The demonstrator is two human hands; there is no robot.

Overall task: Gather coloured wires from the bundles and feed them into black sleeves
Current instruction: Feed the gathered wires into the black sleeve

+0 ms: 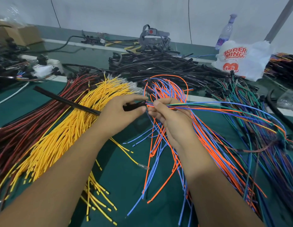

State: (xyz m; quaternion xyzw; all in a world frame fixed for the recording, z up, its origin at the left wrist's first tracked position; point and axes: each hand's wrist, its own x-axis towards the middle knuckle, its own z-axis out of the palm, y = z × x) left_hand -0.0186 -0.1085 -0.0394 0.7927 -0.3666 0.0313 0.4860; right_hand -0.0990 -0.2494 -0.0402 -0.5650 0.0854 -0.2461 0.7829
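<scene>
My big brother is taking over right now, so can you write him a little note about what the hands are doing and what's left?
Left hand: grips the mouth end of a black sleeve, which runs out to the left over the yellow wire bundle.
Right hand: pinches a gathered bunch of coloured wires, tips right at the sleeve mouth.
Done: wires gathered and lined up.
Left: push the bunch through the sleeve; how far it is in cannot be told. More sleeves wait in the black sleeve pile behind.

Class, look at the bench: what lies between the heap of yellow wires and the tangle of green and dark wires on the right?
In the head view, orange and blue wires and both hands.
</scene>
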